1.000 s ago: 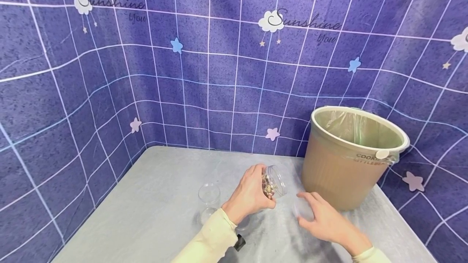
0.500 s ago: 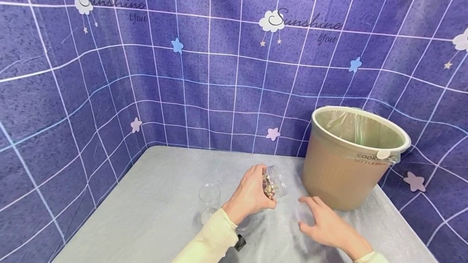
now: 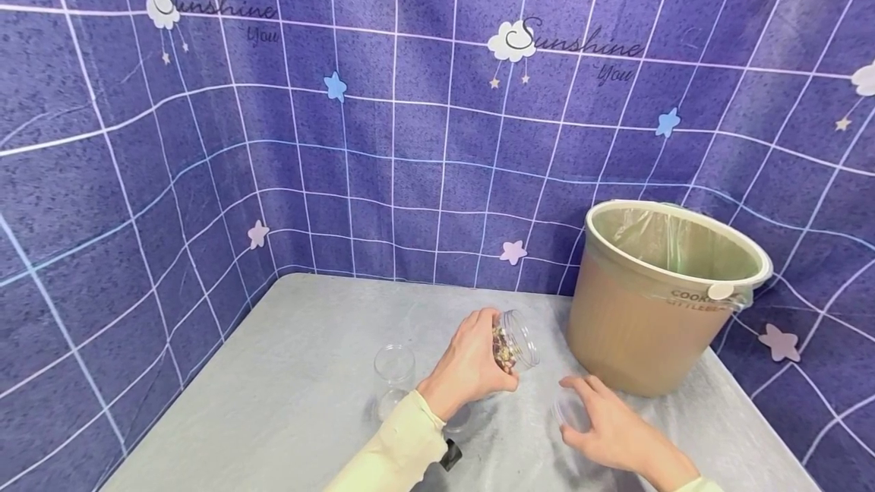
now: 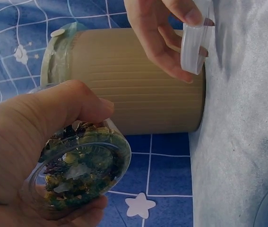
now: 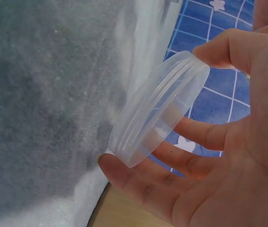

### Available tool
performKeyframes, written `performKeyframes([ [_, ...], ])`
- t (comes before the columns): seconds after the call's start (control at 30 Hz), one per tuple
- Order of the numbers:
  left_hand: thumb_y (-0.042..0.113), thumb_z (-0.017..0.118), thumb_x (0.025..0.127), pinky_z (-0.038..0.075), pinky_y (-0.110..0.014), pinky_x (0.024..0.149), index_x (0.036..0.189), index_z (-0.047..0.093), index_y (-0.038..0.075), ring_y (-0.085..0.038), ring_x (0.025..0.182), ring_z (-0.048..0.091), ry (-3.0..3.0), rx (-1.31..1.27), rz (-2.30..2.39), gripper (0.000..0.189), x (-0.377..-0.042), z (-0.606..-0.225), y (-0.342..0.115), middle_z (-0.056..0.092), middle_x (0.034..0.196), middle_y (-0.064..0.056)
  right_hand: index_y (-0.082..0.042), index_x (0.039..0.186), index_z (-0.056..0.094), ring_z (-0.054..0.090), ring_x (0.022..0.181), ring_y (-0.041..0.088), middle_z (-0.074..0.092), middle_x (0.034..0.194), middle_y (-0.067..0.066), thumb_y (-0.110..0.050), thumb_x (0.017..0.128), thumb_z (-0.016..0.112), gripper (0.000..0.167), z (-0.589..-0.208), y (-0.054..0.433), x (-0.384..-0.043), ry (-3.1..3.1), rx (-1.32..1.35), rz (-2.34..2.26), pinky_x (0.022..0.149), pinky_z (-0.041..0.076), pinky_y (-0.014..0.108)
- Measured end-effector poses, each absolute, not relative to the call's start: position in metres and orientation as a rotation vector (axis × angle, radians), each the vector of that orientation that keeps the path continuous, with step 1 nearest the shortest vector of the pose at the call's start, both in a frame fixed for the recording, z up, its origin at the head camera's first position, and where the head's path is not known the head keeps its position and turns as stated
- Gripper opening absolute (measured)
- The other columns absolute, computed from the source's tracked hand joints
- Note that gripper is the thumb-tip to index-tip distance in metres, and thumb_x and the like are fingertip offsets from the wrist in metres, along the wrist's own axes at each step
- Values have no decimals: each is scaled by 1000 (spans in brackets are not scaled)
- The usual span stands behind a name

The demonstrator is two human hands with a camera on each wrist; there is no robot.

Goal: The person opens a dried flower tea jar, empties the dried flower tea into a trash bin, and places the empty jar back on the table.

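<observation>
My left hand grips a clear jar round its side, tilted with its mouth toward the right. Small dried pieces in yellow, dark and green tones lie inside the jar, seen through its base in the left wrist view; their kind is unclear. To the right, my right hand pinches a clear round lid by its edge, thumb on one side and fingers on the other. A gap separates lid and jar. The lid is faint in the head view, and its ridged rim shows in the right wrist view.
A tan bin with a plastic liner stands at the right, just behind my right hand. Left of my left forearm stand clear round containers. A small black object lies beside my left sleeve on the grey tabletop.
My right hand has moved slightly nearer to me with the lid, and the lid has turned a little. The left hand and the jar hold almost the same position.
</observation>
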State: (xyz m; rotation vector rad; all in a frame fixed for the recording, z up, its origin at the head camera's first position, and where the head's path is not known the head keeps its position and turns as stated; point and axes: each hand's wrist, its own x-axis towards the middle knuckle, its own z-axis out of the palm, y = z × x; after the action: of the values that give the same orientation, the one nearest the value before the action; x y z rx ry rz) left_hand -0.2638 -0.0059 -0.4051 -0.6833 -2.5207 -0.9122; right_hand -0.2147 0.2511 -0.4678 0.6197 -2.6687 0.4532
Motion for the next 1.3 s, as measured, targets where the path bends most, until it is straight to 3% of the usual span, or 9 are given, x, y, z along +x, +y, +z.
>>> performKeyframes([
  [0.8, 24, 92, 50, 53, -28, 91, 122, 58, 8, -16, 99, 61, -2509, -691, -902, 82, -264, -404, -6, 61, 107, 0, -9, 128, 64, 64, 102, 20, 62, 110, -1, -36, 72, 86, 65, -474, 251, -212, -2737, 700, 398, 88, 55, 43],
  [1.3, 24, 93, 50, 53, -28, 92, 124, 58, 7, -17, 101, 61, -2515, -684, -903, 83, -262, -403, -5, 62, 108, 0, -11, 121, 67, 61, 95, 14, 61, 107, -5, -33, 71, 86, 59, -482, 250, -213, -2663, 777, 347, 85, 55, 39],
])
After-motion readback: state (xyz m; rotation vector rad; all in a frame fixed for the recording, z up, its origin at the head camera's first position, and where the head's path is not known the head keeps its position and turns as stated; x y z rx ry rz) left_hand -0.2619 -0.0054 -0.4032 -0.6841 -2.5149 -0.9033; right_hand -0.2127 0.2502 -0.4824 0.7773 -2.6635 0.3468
